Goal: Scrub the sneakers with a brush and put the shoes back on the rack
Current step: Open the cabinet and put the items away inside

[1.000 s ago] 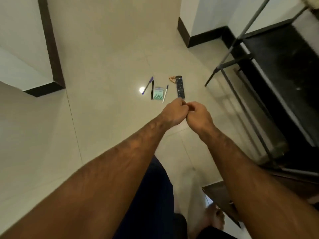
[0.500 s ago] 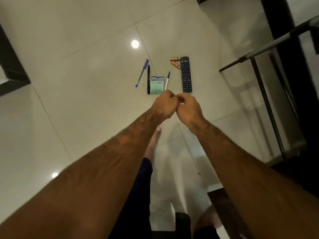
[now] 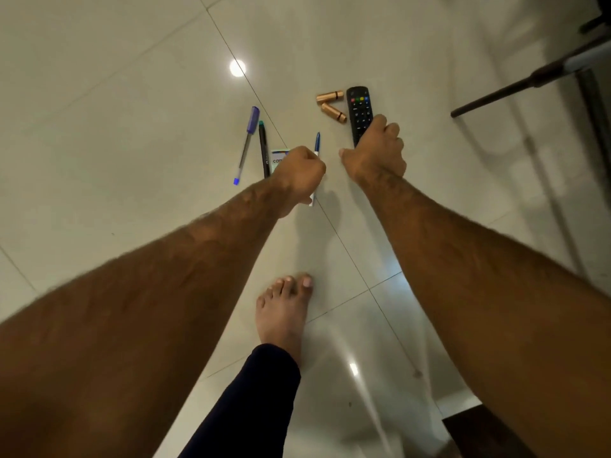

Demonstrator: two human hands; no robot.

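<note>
No sneaker, brush or shoe rack shows in the head view. My left hand is balled into a fist with nothing visible in it, held over a small green-and-white pack and a blue-capped pen on the floor. My right hand hangs a little to its right, fingers loosely bent and thumb sticking out. It covers the near end of a black remote that lies on the tiles.
On the pale floor tiles lie a purple pen, a black pen and two copper-coloured batteries. My bare foot stands below them. A dark metal bar slants at the upper right; a dark wooden edge sits at the lower right.
My two fists, pressed together before, have come apart. The view has tilted down and closer to the floor items, and my foot has stepped forward.
</note>
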